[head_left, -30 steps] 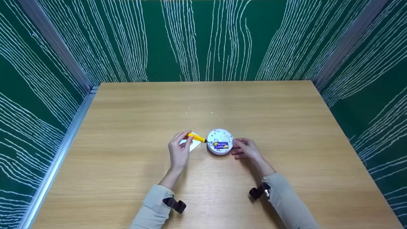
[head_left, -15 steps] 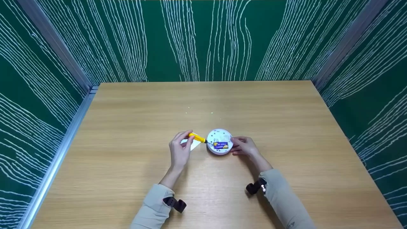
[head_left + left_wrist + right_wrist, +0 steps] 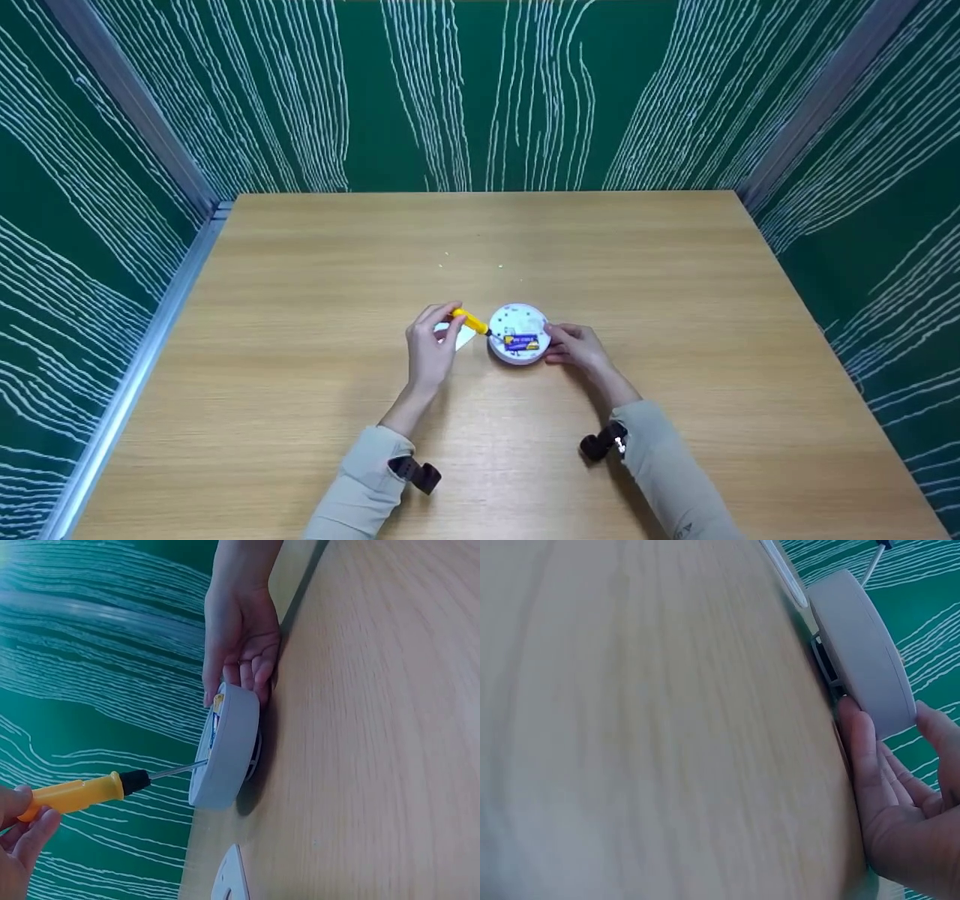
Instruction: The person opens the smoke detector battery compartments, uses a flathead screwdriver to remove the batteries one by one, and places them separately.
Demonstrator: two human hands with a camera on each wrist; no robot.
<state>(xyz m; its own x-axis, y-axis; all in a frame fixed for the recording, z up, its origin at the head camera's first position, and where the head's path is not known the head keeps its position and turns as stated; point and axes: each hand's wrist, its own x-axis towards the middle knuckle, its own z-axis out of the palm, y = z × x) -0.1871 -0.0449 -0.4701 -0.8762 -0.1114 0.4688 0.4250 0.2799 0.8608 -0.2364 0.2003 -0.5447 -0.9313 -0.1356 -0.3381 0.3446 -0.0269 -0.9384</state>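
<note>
My left hand (image 3: 430, 351) pinches a yellow-handled metal screwdriver (image 3: 471, 322), tilted; my right hand (image 3: 579, 349) grips the round white plastic case (image 3: 517, 320), lower centre of the head view. Should it turn, the screwdriver could slip.

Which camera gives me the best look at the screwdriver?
The left wrist view: the screwdriver shows large from the side, its yellow handle, black collar and shaft up to the round white device. The head view shows it small, from above; the right wrist view catches only part of its collar and shaft.
</note>
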